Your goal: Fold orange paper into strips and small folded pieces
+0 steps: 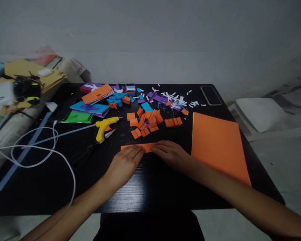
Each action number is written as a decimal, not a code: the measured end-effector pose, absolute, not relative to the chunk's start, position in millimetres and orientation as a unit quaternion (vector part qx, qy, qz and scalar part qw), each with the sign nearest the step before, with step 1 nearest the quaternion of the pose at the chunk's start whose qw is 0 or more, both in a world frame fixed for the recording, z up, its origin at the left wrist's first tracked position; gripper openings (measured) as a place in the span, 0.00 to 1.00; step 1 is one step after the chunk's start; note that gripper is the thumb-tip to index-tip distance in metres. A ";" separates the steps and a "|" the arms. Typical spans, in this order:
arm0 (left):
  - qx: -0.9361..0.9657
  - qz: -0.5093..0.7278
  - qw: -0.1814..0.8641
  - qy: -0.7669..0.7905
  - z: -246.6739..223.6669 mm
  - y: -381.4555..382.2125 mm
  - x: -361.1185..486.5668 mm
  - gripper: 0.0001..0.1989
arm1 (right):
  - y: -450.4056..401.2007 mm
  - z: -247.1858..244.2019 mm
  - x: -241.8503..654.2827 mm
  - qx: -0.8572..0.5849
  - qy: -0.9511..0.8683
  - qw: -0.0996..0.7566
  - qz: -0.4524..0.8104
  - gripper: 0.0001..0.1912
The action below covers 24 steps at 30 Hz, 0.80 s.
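A narrow orange paper strip (147,147) lies crosswise on the black table in front of me. My left hand (126,164) covers its left part, fingers together and bent down onto the paper. From the other side, my right hand (172,154) holds the right end under its closed fingers. Both thumbs are mostly hidden. Just beyond the strip is a loose pile of small folded orange paper pieces (150,120). A yellow glue gun (104,128) lies left of the pile, close to scissors (84,152) with dark handles.
Orange paper sheets (217,144) lie at the right, with a phone (210,95) behind. White and purple paper scraps (174,98) are scattered at the back. Stacked coloured paper packets (90,107) sit back left. A white cable (65,157) loops across the left side.
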<state>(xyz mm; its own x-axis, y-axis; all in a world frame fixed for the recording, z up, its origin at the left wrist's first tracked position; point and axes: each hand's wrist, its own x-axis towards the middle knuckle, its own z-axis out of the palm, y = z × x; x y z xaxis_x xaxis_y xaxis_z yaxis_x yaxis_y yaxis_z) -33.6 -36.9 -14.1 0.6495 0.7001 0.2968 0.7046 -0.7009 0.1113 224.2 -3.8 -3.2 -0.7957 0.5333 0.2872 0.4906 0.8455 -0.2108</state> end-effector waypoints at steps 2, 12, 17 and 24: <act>-0.908 -0.161 0.009 -0.387 -15.3 -37.3 -33.1 0.19 | -5.3 -1.6 223.4 -0.276 -0.944 0.170 0.069 0.14; -0.909 -0.168 0.009 -0.381 -14.3 -38.9 -31.0 0.18 | -14.6 -4.7 222.0 -0.296 -0.932 0.174 0.116 0.12; -0.913 -0.146 0.038 -0.378 -7.9 -38.2 -26.2 0.16 | -11.9 -3.1 222.1 -0.291 -0.936 0.170 0.103 0.10; -0.911 -0.090 0.000 -0.402 -1.1 -32.1 -17.5 0.14 | -8.1 1.2 227.1 -0.304 -0.923 0.181 0.151 0.16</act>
